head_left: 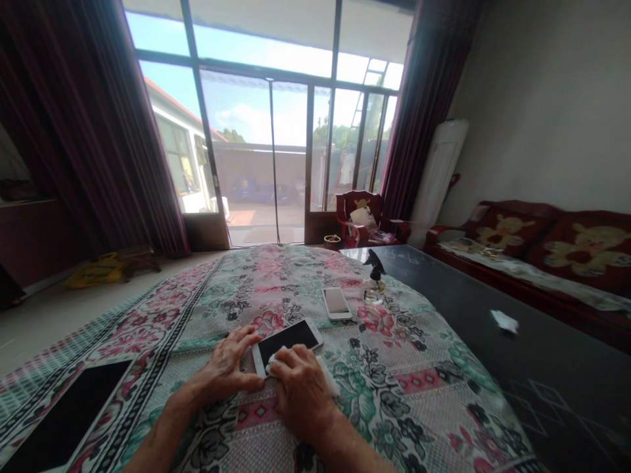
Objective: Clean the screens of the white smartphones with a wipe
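A white smartphone (pixel 290 338) with a dark screen lies face up on the patterned tablecloth (pixel 355 407). My left hand (pixel 229 364) holds its left end, fingertips at the far corner and thumb at the near corner. Bunched under the curled fingers of my right hand (pixel 303 387) is a white tissue (pixel 328 378), pressed onto the phone's lower left part. Part of the tissue is hidden by the hand. Just beyond, a second white smartphone (pixel 336 303) lies face up. To its right stands a small clear spray bottle (pixel 374 282) with a black trigger head.
A white-edged tablet (pixel 73 414) with a black screen lies at the near left. On the dark table (pixel 473 328) to the right is a crumpled white tissue (pixel 504 322). Beyond are a red wooden sofa (pixel 552 249), a chair (pixel 362 213) and a glass door (pixel 256 164).
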Available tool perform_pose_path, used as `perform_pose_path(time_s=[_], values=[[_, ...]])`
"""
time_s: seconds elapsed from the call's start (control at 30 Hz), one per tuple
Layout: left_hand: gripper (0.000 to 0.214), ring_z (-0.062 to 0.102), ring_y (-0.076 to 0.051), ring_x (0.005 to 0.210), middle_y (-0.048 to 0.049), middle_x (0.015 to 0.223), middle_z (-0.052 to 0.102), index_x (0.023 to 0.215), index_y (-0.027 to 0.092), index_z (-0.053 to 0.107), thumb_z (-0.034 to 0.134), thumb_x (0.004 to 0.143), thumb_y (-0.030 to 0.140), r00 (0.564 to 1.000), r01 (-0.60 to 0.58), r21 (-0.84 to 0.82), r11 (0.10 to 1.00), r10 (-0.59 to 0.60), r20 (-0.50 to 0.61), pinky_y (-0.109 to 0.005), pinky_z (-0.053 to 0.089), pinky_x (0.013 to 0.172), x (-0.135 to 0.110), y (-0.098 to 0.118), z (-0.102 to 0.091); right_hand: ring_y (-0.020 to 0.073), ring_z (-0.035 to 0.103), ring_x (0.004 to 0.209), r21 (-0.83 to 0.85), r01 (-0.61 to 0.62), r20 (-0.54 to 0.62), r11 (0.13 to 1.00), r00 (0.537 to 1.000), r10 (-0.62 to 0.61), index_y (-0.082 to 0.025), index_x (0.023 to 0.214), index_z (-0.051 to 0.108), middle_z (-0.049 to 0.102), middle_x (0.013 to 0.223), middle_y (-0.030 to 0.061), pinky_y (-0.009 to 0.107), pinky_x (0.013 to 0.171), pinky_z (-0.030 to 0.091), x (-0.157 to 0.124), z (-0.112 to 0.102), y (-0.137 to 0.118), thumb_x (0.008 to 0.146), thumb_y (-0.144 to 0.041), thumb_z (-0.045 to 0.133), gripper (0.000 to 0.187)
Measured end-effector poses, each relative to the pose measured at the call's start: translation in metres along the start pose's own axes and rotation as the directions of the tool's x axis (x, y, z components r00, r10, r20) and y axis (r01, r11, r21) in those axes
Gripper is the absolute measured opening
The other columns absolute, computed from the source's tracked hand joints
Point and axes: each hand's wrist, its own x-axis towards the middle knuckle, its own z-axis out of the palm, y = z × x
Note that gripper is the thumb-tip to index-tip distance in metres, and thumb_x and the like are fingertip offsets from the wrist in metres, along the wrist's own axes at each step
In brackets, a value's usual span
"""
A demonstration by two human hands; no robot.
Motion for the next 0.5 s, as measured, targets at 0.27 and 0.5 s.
perform_pose_path(time_s=[0.27, 0.5], values=[[0.072, 0.021, -0.03, 0.139, -0.0093, 0.149, 0.031, 0.13, 0.021, 0.047, 0.066, 0.063, 0.041, 1.0, -0.01, 0.008, 1.0, 0.01, 0.005, -0.046, 0.02, 0.111, 0.001, 0.001, 0.0, 0.0191, 0.049, 0.098, -0.059, -0.235, -0.13, 0.97, 0.965, 0.226, -0.023, 0.091, 0.068, 0.064, 0.1, 0.0009, 0.029, 0.089, 0.036, 0.003, -0.015, 0.03, 0.083, -0.013, 0.05, 0.022], [0.072, 0.021, -0.028, 0.139, -0.0076, 0.15, 0.03, 0.13, 0.022, 0.048, 0.065, 0.063, 0.04, 1.0, 0.004, 0.003, 1.0, -0.004, 0.023, -0.042, 0.02, 0.112, -0.001, 0.006, -0.005, 0.0192, 0.05, 0.098, -0.138, -0.36, -0.176, 0.923, 0.926, 0.335, -0.023, 0.101, 0.066, 0.063, 0.107, 0.0031, 0.028, 0.091, 0.035, 0.002, -0.023, 0.049, 0.084, -0.012, 0.046, 0.028]])
